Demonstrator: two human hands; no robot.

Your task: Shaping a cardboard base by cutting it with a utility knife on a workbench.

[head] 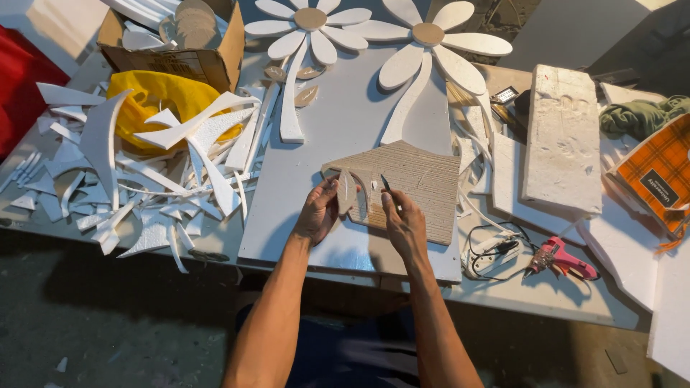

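Left hand is pinning the cardboard at nine o'clock, steadying it; right hand is pinching a knife, cutting.

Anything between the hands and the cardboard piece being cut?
Nothing visible. The left hand already grips the cardboard sheet at its cut edge, and the right hand rests on it, holding a thin dark blade to it. Foam scraps lie off to the left.

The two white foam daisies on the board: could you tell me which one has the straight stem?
The left daisy: its stem drops straight down, while the right daisy has a curved stem.
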